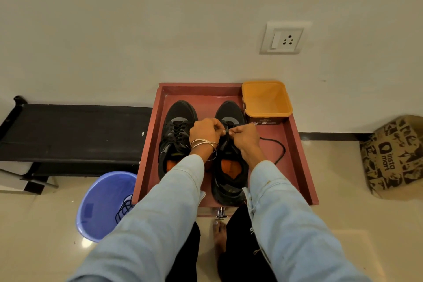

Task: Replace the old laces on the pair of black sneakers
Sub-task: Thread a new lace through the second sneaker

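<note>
Bench [68, 130]: a low black bench is standing along the wall at far left, just beside the tray
Bin [100, 208]: a blue bin is sitting on the floor below the bench, touching the tray's near left corner; black laces [124, 208] are hanging over its right rim
Tray [304, 167]: a red-brown tray is lying on the floor against the wall, holding both sneakers and the tub
Left sneaker [176, 135]: it is resting in the tray's left half, toe toward the wall, fully laced in black, orange insole showing at the heel
Left hand [204, 131]: it is hovering between the two sneakers, over the right one's tongue, fingers curled and pinching a lace end at the fingertips; thin bangles [203, 143] are circling the wrist
Right sneaker [231, 167]: it is lying in the middle of the tray, toe toward the wall, orange insole showing; its eyelets are mostly hidden by the hands
Right hand [243, 136]: it is facing the left hand, fingertips nearly touching it, fingers curled and pinching the same lace
Lace [280, 149]: a black lace is trailing from under the right hand, looping over the tray floor to the right of the right sneaker
Tub [266, 101]: an orange tub is sitting in the tray's far right corner, just beside the right sneaker's toe
Socket [283, 38]: a white switch and socket plate is sitting on the wall above the tub
Bag [393, 158]: a brown printed paper bag is standing on the floor at far right, well apart from the tray
</note>
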Action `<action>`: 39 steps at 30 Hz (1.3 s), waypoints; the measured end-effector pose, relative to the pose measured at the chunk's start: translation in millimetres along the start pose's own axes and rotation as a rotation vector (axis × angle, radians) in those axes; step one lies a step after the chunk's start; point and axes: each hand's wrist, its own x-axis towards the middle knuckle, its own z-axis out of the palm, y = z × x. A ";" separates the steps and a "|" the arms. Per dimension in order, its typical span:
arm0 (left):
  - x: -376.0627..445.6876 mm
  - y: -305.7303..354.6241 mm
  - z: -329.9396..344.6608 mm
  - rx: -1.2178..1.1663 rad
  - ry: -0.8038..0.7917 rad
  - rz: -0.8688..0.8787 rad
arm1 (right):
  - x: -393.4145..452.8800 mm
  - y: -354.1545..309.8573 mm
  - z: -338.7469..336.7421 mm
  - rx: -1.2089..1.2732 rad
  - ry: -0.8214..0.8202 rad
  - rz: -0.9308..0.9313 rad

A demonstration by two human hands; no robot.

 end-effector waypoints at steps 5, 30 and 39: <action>-0.6 0.4 0.3 -0.031 0.008 -0.046 | -11.3 2.8 -18.5 -0.052 0.023 -0.099; -7.7 22.6 -36.2 -0.034 -0.069 0.070 | -46.4 27.1 -16.0 -0.692 0.003 -0.201; -1.7 10.6 -17.6 0.129 0.046 0.111 | -42.9 33.2 -12.5 -0.616 -0.039 -0.169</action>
